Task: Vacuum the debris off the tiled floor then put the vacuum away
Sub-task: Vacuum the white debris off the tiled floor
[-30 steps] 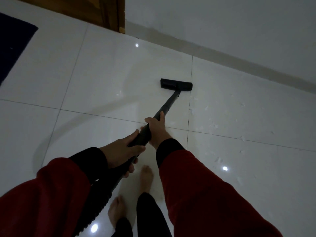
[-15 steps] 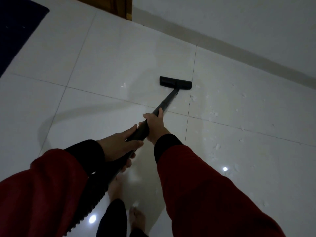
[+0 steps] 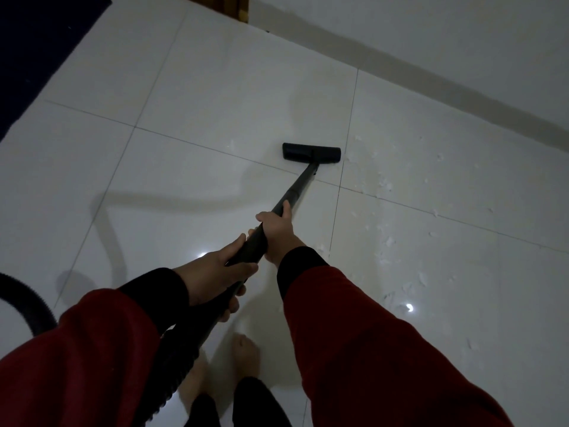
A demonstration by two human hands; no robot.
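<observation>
Feet (image 3: 243,352) stand bare on the glossy tiled floor (image 3: 184,87) right under the wand, so a backward pull taken too far could bring the tube down onto toes. Close by at the lower left, the black hose (image 3: 27,306) curves away across the tiles; it lies near the legs, and a sideways step could snag it and jerk the wand off line. The left hand (image 3: 212,278) grips the thicker rear part of the vacuum wand (image 3: 295,189), fingers curled round it, and just ahead the right hand (image 3: 277,232) wraps the tube as well, thumb laid along the top. Both holds look firm, though the dim light makes the fingertips hard to read.

Further out, the floor head (image 3: 311,153) sits flat on the tile beside a grout line, at the left edge of the mess. White debris (image 3: 386,184) lies scattered to its right, from beside the right sleeve out toward the wall (image 3: 431,41), so most of the cleaning seems yet to be done. Light scraps like these may scatter if the head is swung in fast rather than drawn over them, and flecks sitting along the grout could be skipped. Farthest off, the dark rug (image 3: 37,50) at the upper left is well apart from the head.
</observation>
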